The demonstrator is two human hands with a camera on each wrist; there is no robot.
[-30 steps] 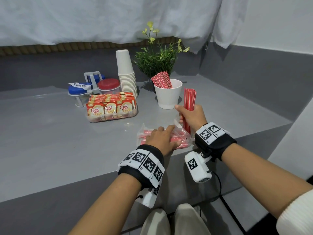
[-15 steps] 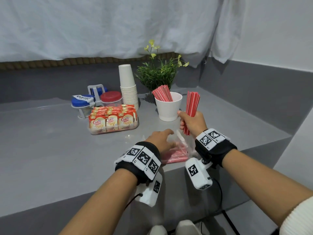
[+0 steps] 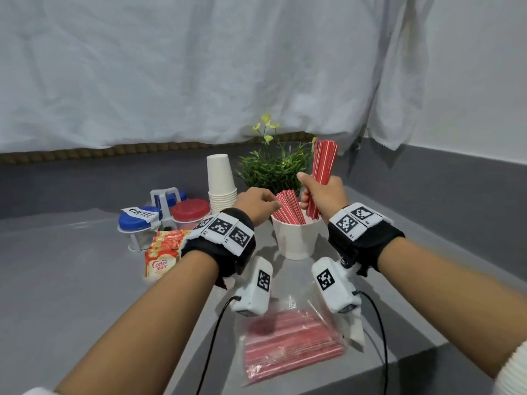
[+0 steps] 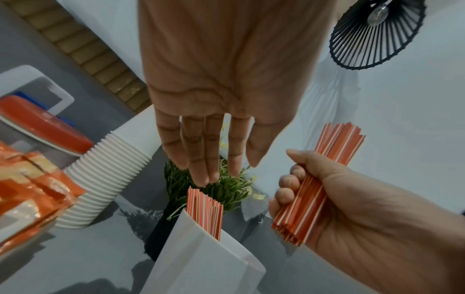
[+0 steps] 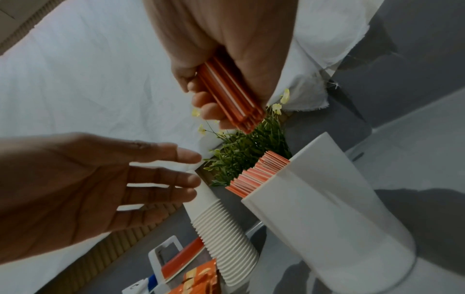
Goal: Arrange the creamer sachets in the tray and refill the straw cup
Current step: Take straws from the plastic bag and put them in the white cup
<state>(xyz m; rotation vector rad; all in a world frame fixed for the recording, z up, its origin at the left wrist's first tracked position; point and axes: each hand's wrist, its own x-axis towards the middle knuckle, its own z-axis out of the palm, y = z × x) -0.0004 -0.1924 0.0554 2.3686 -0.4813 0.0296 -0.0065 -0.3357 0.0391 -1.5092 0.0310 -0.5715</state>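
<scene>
The white straw cup (image 3: pixel 295 240) stands mid-table with red-and-white straws (image 3: pixel 288 208) leaning in it. My right hand (image 3: pixel 315 195) grips a bundle of straws (image 3: pixel 323 161) upright, just above the cup's right rim. My left hand (image 3: pixel 266 202) hovers at the cup's left. In the left wrist view its fingers (image 4: pixel 214 159) are straight, just over the straws in the cup (image 4: pixel 206 210). The right wrist view shows the gripped bundle (image 5: pixel 231 95) above the cup (image 5: pixel 327 199). Creamer sachets (image 3: pixel 159 260) sit in their tray, partly hidden behind my left wrist.
A plastic bag of straws (image 3: pixel 288 346) lies near the table's front edge. Behind the cup are a stack of paper cups (image 3: pixel 221 183) and a potted plant (image 3: pixel 273 166). Jars with a blue lid (image 3: pixel 139 220) and a red lid (image 3: pixel 189 209) stand at the left.
My left hand has left the straw bag and risen to the cup's left side. My right hand has lifted the bundle forward, over the cup.
</scene>
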